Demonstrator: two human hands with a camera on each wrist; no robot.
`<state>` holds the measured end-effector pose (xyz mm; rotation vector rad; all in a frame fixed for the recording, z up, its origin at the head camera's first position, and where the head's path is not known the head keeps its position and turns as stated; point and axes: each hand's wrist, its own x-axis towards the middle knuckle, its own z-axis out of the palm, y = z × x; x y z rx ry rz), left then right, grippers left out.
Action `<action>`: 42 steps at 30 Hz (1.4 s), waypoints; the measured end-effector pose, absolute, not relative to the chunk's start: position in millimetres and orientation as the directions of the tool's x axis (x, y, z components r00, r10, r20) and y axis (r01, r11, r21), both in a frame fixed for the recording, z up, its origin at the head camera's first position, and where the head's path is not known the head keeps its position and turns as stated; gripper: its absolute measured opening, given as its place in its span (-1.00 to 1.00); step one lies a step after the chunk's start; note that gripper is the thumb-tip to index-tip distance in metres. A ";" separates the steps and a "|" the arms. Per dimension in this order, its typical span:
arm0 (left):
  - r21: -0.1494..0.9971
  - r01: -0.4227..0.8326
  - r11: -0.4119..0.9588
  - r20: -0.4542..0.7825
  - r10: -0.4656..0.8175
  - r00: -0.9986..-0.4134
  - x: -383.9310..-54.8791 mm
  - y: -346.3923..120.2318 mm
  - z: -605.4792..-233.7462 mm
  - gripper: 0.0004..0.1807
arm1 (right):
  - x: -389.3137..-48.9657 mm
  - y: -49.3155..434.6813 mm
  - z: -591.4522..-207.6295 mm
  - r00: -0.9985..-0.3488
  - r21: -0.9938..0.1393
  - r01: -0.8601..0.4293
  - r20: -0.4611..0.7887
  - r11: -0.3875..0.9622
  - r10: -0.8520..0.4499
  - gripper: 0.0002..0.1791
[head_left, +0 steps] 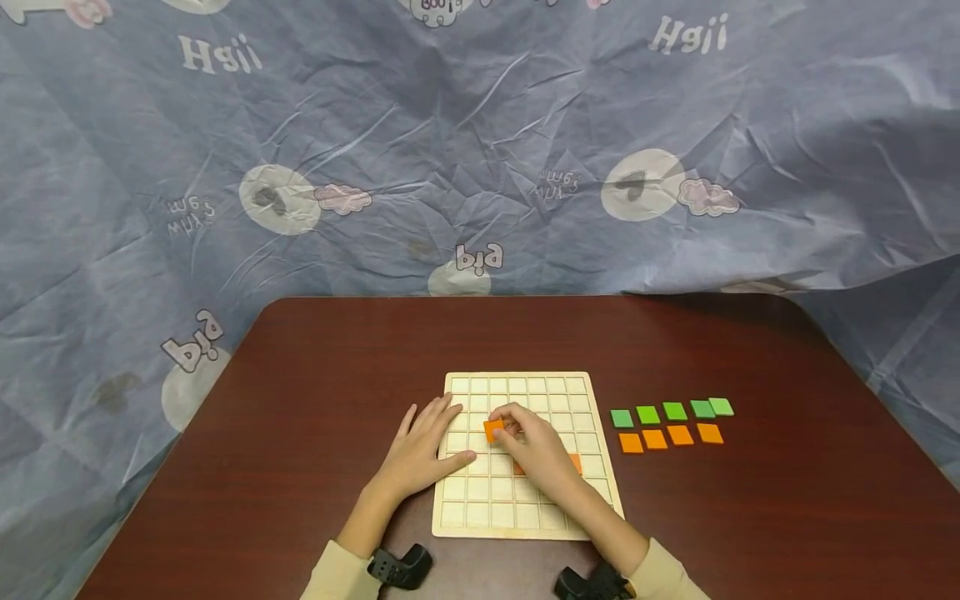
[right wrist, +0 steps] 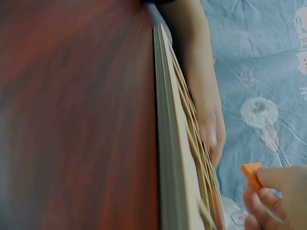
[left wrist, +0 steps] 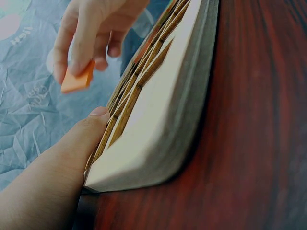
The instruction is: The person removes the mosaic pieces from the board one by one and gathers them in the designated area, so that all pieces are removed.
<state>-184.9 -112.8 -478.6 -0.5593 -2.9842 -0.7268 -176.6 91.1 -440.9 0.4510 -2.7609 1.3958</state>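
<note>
My right hand [head_left: 536,450] pinches an orange square tile [head_left: 493,430] between thumb and fingers. In the left wrist view that orange tile [left wrist: 77,79] is held up above the board. Beneath the hand lies a pale wooden grid board [head_left: 480,523] of square cells. Orange pieces [head_left: 575,464] sit in one of its rows, partly covered by my right forearm. My left hand [head_left: 422,450] rests with spread fingers on the board's left edge, its thumb [left wrist: 86,132] over the rim.
Right of the board, several green tiles [head_left: 648,414] lie in a row on the dark red-brown table [head_left: 337,358]. Nearer than those is a row of orange tiles [head_left: 655,439]. A blue printed cloth [head_left: 420,150] hangs behind the table.
</note>
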 end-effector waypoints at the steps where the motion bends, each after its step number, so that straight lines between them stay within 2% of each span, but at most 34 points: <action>1: 0.440 0.346 0.829 0.101 0.337 -0.936 -184.9 -113.1 -479.0 -0.15 | -177.0 95.2 -440.0 -0.962 -0.800 -0.245 0.132 0.548 -0.238 -0.83; 8: 0.443 0.349 0.826 0.096 0.344 -0.934 -184.3 -113.8 -479.5 -0.15 | -179.4 135.1 -436.9 -0.968 -0.822 -0.225 0.129 0.522 -0.214 -0.83; 14: 0.434 0.356 0.828 0.093 0.351 -0.932 -185.0 -113.9 -479.8 -0.15 | -180.1 178.5 -438.8 -0.966 -0.753 -0.259 0.201 0.605 -0.164 -0.82; 27: 0.432 0.354 0.829 0.096 0.348 -0.933 -184.3 -113.7 -477.5 -0.16 | -179.2 270.6 -434.5 -0.959 -0.626 -0.211 0.283 0.751 -0.033 -0.80; 32: 0.437 0.350 0.828 0.093 0.346 -0.934 -184.3 -114.5 -478.2 -0.15 | -178.0 301.4 -436.9 -0.960 -0.622 -0.154 0.279 0.768 0.033 -0.80; 42: 0.434 0.351 0.830 0.092 0.346 -0.934 -184.8 -114.8 -477.3 -0.15 | -176.1 347.5 -454.3 -0.957 -0.645 -0.033 0.241 0.763 0.162 -0.69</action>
